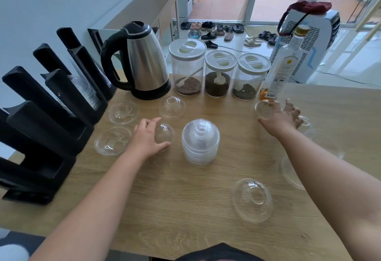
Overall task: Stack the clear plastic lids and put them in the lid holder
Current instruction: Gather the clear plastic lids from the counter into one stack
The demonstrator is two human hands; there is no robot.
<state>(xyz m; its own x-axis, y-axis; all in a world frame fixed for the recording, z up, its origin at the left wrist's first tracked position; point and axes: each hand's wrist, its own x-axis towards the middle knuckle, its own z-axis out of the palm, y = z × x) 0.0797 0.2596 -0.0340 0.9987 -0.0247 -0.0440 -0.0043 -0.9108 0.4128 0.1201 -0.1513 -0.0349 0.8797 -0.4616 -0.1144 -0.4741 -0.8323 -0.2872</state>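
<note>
- On the table (185,209), at its middle, stands a stack (200,142) of clear dome lids.
- Left hand (147,138) cups a single dome lid (165,134) just left of the stack, fingers curled around it.
- Right hand (278,116) grips another lid (263,108) at the far right, near the bottle (285,65).
- Loose lids lie about: two (123,112) beside the black holder (51,120), one (172,107) before the kettle (140,60), one (252,200) near the front edge.
- Holder stands at the left edge, some lids already in its slots.
- Three jars (218,73) line the back.
</note>
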